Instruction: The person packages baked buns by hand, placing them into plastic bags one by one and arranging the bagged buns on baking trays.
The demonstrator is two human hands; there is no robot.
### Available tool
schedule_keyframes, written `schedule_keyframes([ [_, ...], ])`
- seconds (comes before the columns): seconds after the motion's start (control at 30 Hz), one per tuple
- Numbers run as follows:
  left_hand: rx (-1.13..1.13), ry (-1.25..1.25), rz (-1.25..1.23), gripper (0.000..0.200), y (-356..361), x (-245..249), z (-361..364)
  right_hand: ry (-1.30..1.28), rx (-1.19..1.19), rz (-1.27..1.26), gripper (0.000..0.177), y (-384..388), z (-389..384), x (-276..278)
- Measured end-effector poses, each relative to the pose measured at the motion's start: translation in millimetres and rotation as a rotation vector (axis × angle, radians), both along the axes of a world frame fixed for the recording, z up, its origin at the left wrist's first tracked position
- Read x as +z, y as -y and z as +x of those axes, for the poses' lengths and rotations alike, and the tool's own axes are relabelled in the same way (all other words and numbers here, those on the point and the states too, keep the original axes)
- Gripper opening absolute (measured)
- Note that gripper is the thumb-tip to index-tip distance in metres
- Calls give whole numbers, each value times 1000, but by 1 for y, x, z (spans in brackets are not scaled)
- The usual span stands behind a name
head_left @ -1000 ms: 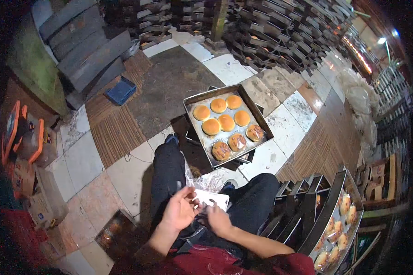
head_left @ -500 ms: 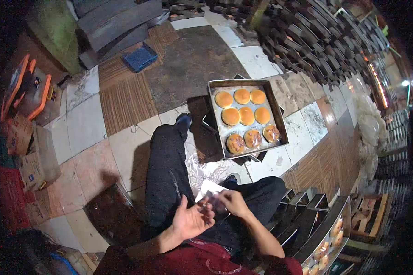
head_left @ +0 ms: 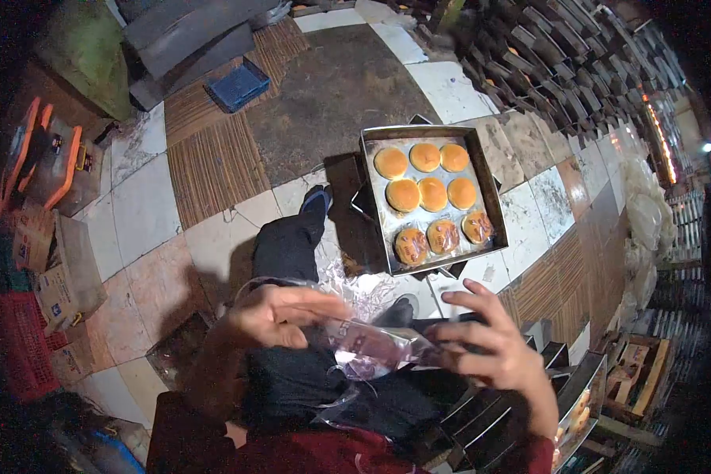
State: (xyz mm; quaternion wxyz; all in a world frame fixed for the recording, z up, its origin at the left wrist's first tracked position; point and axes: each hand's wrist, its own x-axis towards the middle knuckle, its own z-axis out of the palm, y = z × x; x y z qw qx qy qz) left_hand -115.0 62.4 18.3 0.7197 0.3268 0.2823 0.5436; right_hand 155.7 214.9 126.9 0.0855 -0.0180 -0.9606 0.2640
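Note:
A clear plastic bag (head_left: 375,346) with printed lettering stretches across my lap between both hands. My right hand (head_left: 498,347) grips its right end, some fingers spread. My left hand (head_left: 288,314) is at its other end, fingers held out straight and thumb apart, with the fingertips at the plastic; it is somewhat blurred. A thin edge of clear film shows just above that hand. In front of me a square metal tray (head_left: 496,189) holds several round buns (head_left: 432,194). The nearest three, such as the glossy bun (head_left: 443,236), appear wrapped in clear plastic.
Crumpled foil-like wrappers (head_left: 363,292) lie between my feet. Another tray of buns (head_left: 573,423) stands low at the right. Stacked dark metal pans (head_left: 561,55) fill the back right. A blue basket (head_left: 238,87), cardboard boxes (head_left: 59,288) and a red crate (head_left: 24,347) lie farther off.
My hands have moved apart and up, the left leftward and the right rightward. The plastic bag, bunched between them before, is now stretched out. The view has shifted slightly.

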Motion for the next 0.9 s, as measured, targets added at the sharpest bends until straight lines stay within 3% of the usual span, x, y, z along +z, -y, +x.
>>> schedule_keyframes([
  [0.07, -209, -413, 164, 32, -18, 9, -11, 21, -12, 2, 12, -21, -8, 7],
  [0.1, 36, -611, 47, 21, -20, 23, -2, 69, -65, 6, 11, -31, -14, 8],
  [0.13, 30, -605, 28, 21, -30, 24, -1, 76, -65, -13, 11, -41, -17, 7],
  [0.2, 144, -628, -266, 18, -55, 18, -4, 71, 22, 46, 17, -64, -24, 1],
  [0.23, 234, -719, -301, 16, -64, 1, 3, -181, -50, 67, 21, -78, -32, -3],
  [0.27, 225, -717, -320, 16, -80, -6, 7, -403, -161, 287, 25, -92, -28, -16],
  [0.3, 371, -716, -605, 20, -97, -12, 9, -534, -476, 583, 23, -106, -32, -34],
  [0.33, 517, -708, -885, 25, -110, -18, 9, -738, -751, 509, 17, -125, -49, -57],
  [0.37, 757, 49, -573, 28, -99, -85, 5, -694, -957, 259, 18, -149, -60, -78],
  [0.4, 752, 42, -578, 28, -104, -93, 6, -528, -1175, -117, 21, -166, -79, -105],
  [0.43, 784, 184, -589, 27, -110, -99, 8, -374, -1044, -301, 23, -207, -70, -174],
  [0.47, 817, 327, -602, 26, -113, -103, 9, 96, -1070, -296, 24, -214, -92, -196],
  [0.5, 690, 294, -509, 26, -112, -109, 6, 240, -889, -373, 29, -233, -86, -269],
  [0.53, 693, 286, -513, 26, -114, -111, 3, 158, -723, -141, 30, -243, -80, -334],
  [0.6, 597, -818, -304, 30, -123, -111, 2, 250, -862, -31, 33, -240, -88, -383],
  [0.63, 670, 11, -447, 32, -128, -103, 3, 244, -865, -36, 33, -243, -91, -389],
  [0.67, 669, 5, -446, 32, -136, -96, 3, 480, -909, -46, 34, -245, -94, -394],
  [0.7, 767, 168, -476, 28, -144, -91, 3, 718, -944, -57, 35, -246, -97, -395],
  [0.73, 862, 335, -503, 26, -148, -87, 3, 716, -946, -60, 35, -243, -96, -398],
  [0.77, 712, -13, -479, 22, -144, -92, 0, 725, -834, -83, 39, -237, -88, -402],
  [0.8, 707, -8, -471, 22, -145, -93, 2, 729, -726, -100, 43, -231, -80, -407],
  [0.83, 670, -97, -422, 18, -146, -93, 4, 602, -733, 355, 48, -214, -81, -409],
  [0.87, 639, -189, -372, 15, -148, -92, 6, 594, -735, 366, 48, -216, -80, -407],
  [0.9, 619, -206, -287, 11, -150, -88, 5, 584, -714, 152, 53, -217, -85, -388],
])
